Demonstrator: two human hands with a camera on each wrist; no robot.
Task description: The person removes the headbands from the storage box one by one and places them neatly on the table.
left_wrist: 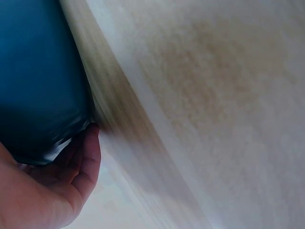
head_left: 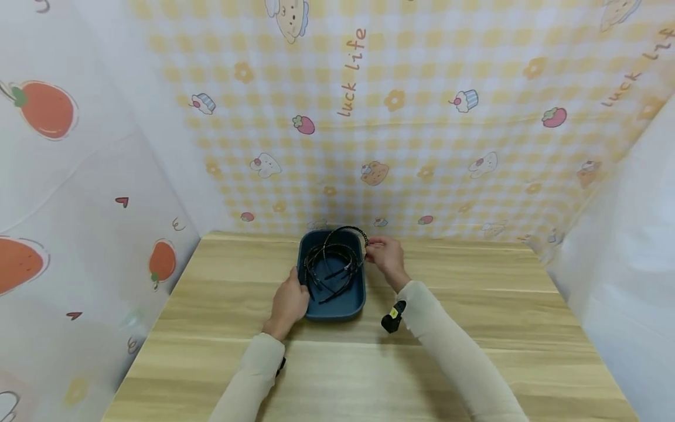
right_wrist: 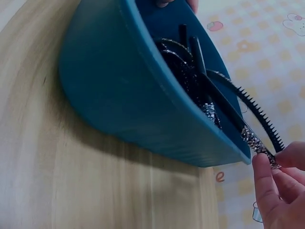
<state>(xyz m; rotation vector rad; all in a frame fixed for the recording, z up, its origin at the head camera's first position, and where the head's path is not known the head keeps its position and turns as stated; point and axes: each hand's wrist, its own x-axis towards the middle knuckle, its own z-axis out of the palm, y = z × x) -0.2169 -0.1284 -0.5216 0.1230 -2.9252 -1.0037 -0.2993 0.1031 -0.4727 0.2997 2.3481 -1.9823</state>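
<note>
A dark blue plastic bin [head_left: 333,317] stands on the table and holds several black headbands [head_left: 319,253]. My left hand [head_left: 291,298] grips the bin's left wall, which the left wrist view shows inside the curled hand [left_wrist: 71,176]. At the bin's back right, my right hand [head_left: 387,257] pinches a toothed black headband [head_left: 345,228] with sparkly decoration. Its band arches above the bin while an end reaches down inside. In the right wrist view, thumb and fingers [right_wrist: 281,186] hold the glittery stretch of this headband [right_wrist: 252,140]. The other headbands overlap in the bin, so each is partly hidden.
The wood-grain table [head_left: 464,328] reaches out on both sides of the bin. Behind it hangs a yellow checked cloth [head_left: 401,140], close to the bin's back edge. White cloth walls [head_left: 95,223] stand at left and right. Each wrist wears a black camera [head_left: 392,318].
</note>
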